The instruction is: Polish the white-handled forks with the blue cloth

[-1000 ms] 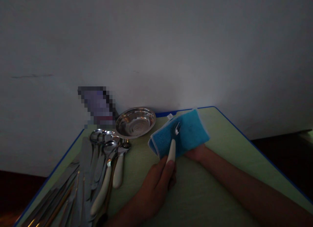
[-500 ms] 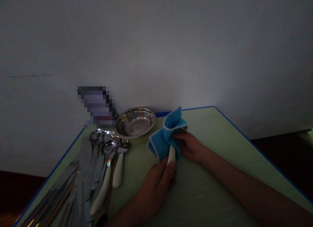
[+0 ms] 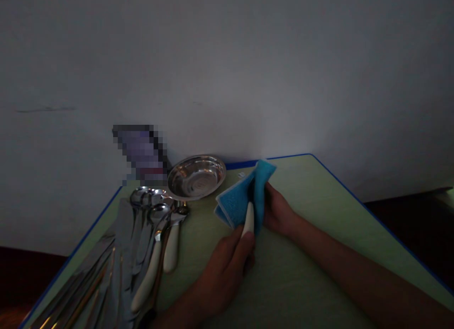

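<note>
My left hand [image 3: 230,265] is closed around the white handle [image 3: 249,220] of a piece of cutlery. The head of that piece is hidden in the folds of a blue cloth [image 3: 236,199] with a pale edge, so its kind does not show. On the cloth's far right side, my right hand [image 3: 278,208] grips it from behind, its fingertips covered by the fabric. To the left of my hands lies a pile of spoons [image 3: 158,213] and other cutlery, some with white handles.
A shiny metal bowl [image 3: 209,189] stands near the wall at the table's back edge. Left of it leans a blurred-out, screen-like object [image 3: 142,151]. Several table knives [image 3: 88,263] spread along the left side of the green table [image 3: 312,187], which has a blue rim.
The blue cloth has opened out and its top has tipped right. My right fingers have slipped behind it. My left hand and the white handle have hardly moved.
</note>
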`<state>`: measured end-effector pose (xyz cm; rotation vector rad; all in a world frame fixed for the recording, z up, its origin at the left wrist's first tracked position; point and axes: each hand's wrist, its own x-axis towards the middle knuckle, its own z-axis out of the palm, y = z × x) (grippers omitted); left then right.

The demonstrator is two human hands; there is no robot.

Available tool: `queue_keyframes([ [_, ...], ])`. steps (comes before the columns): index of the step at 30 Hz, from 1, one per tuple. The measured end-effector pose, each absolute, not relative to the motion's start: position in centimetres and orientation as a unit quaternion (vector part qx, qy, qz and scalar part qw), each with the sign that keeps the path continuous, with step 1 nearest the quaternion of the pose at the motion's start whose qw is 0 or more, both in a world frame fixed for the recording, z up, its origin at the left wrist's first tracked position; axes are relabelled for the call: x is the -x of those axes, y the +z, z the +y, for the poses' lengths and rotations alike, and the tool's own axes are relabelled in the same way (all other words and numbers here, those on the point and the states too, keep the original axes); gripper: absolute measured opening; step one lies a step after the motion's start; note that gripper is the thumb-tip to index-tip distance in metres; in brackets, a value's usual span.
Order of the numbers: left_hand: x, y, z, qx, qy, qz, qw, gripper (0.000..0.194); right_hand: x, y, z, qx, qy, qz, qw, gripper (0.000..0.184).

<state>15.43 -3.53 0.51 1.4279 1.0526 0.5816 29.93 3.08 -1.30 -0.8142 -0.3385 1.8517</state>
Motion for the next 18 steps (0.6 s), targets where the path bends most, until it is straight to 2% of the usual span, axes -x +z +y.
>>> queue_keyframes([
  [3,-15.5,0.0,-3.6,-0.566,0.291,0.465,0.615,0.038,-30.2,-0.9,3.5,0.316,0.772,-0.113,0.54,0.043],
  [9,-15.4,-0.3,-3.6,-0.568,0.322,0.451,0.609,0.04,-31.0,-1.2,4.0,0.252,0.744,-0.084,0.613,0.034],
  [13,-15.4,0.2,-3.7,-0.585,0.286,0.449,0.612,0.037,-31.1,-1.6,3.5,0.286,0.761,-0.169,0.558,0.024],
  [15,-15.4,0.2,-3.8,-0.583,0.278,0.446,0.619,0.036,-31.2,-1.4,3.3,0.31,0.775,-0.178,0.521,0.026],
  [18,-15.5,0.1,-3.8,-0.575,0.279,0.452,0.623,0.035,-31.1,-0.7,3.1,0.335,0.763,-0.171,0.525,0.031],
])
